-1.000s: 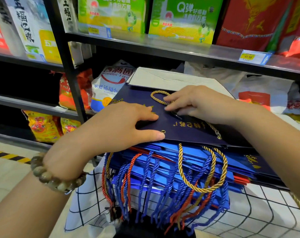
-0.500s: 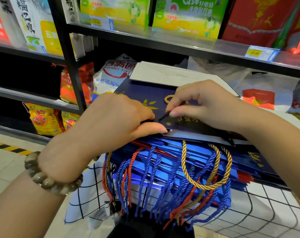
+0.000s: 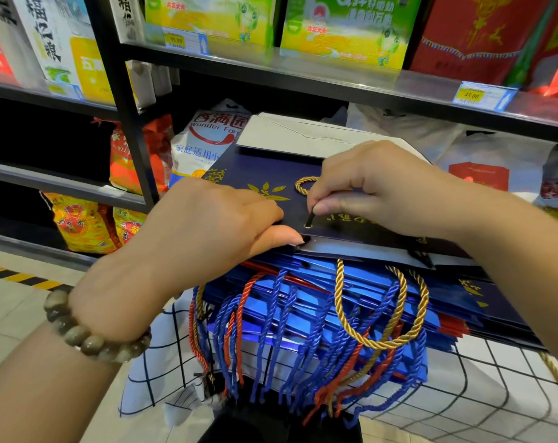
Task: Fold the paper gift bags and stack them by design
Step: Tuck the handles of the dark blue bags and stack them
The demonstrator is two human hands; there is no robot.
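A navy paper gift bag (image 3: 265,169) with gold leaf print lies flat on top of a stack of folded blue bags (image 3: 351,302). My left hand (image 3: 207,225) presses on the navy bag's near left edge, thumb along the rim. My right hand (image 3: 376,187) pinches the dark tip of the gold rope handle (image 3: 303,183) at an eyelet in the bag's top edge. A second gold handle loop (image 3: 380,314) hangs down over the stack's front, among several blue and red rope handles (image 3: 271,340).
The stack rests on a white grid-patterned bag (image 3: 463,394). A white flat bag (image 3: 303,135) lies behind the navy one. Black metal shelves (image 3: 303,78) with boxed goods and price tags stand behind; rice sacks (image 3: 204,142) fill the lower shelf. Tiled floor at left.
My right hand drew the gold handle in and now pinches its tip at the eyelet. My left hand shifted slightly along the near edge, still pressing the navy bag.
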